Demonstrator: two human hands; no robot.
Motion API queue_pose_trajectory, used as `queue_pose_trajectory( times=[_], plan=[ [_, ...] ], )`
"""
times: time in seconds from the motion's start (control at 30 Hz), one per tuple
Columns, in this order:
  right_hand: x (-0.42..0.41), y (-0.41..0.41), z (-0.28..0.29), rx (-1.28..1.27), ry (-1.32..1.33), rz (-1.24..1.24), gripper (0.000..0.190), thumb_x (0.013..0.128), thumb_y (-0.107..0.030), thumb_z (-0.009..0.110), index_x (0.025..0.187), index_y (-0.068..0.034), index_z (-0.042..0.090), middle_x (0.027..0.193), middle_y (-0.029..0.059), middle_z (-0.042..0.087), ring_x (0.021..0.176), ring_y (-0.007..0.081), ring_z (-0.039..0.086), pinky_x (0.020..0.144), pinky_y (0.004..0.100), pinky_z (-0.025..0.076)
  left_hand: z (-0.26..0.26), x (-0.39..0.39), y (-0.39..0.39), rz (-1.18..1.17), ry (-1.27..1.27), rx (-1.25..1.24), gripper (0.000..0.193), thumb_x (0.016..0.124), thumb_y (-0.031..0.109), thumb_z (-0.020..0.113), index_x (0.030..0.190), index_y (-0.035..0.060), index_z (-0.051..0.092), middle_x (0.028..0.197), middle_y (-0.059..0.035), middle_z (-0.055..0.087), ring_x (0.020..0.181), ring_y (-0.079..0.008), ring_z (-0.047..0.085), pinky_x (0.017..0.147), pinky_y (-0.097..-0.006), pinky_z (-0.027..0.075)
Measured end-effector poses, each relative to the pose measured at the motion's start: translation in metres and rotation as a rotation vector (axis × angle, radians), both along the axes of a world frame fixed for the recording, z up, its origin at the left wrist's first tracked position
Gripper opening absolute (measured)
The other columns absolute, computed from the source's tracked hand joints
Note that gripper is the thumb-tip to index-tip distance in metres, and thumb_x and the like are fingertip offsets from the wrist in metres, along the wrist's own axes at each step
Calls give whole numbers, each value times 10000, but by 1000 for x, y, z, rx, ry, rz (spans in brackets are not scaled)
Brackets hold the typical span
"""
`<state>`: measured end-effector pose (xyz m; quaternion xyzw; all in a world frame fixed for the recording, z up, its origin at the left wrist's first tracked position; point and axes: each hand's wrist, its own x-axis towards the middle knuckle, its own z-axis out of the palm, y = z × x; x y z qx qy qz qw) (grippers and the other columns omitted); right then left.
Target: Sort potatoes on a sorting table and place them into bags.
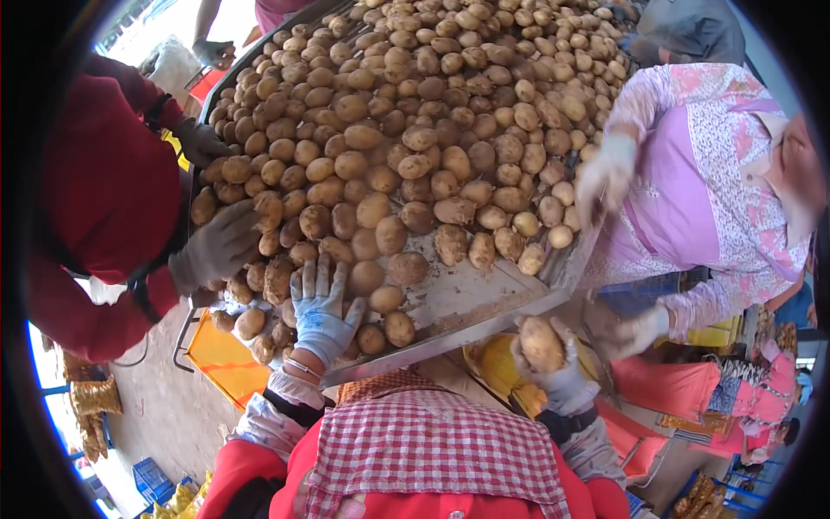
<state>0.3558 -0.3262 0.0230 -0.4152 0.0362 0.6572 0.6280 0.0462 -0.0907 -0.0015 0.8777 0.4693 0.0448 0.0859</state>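
Note:
Many potatoes [363, 136], some caked with soil, cover a metal sorting table [467, 292]. My left hand [321, 318], in a light blue-grey glove, lies spread palm-down on the potatoes near the table's front edge, fingers apart. Beyond the table's front rim, at the right, my right hand [557, 373], also gloved, is raised with a large potato [542, 344] in its fingers. A yellow mesh sack or basket [499, 366] is under that hand, partly hidden by it.
A co-worker in dark red [117, 188] reaches onto the potatoes from the left. Another in a purple apron [674, 188] stands at the right rim. An orange sack [217, 357] hangs by a metal bracket below the left corner. Blue crates [152, 480] stand on the floor.

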Motion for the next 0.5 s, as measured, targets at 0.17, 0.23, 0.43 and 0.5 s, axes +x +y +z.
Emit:
queue_pose_trajectory(
  times=[0.17, 0.23, 0.43, 0.5],
  plan=[
    [24, -93, -26, -367, -1536, 512, 586, 919, -548, 484, 1251, -75, 584, 1012, 133, 683, 696, 229, 667, 556, 330, 539, 2, 0, 15, 36, -53, -38, 686, 817, 389, 615, 1415, 98, 448, 1511, -198, 339, 1401, -398, 271, 1172, -526, 136],
    [53, -127, -30, -407, -858, 279, 578, 923, -525, 490, 1244, -53, 587, 1038, 146, 678, 784, 249, 670, 621, 361, 549, -4, -7, 30, 78, -214, 49, 644, 838, 357, 620, 1417, 126, 456, 1505, -203, 346, 1391, -400, 295, 1168, -506, 167],
    [53, -117, -51, -811, -1788, 390, 469, 919, -310, 573, 1267, 3, 558, 1176, 199, 630, 1114, 334, 591, 959, 418, 461, -5, -23, 41, 206, -29, 118, 650, 869, 462, 562, 1427, 149, 447, 1503, -245, 315, 1407, -424, 258, 1157, -557, 143],
    [33, -71, -27, -567, -1848, 140, 461, 882, -158, 619, 1307, -5, 524, 1252, 206, 587, 1173, 366, 550, 1034, 440, 404, 5, -27, 24, 135, -75, 44, 686, 852, 490, 568, 1426, 137, 439, 1502, -264, 295, 1399, -455, 253, 1155, -567, 143]
  ],
)
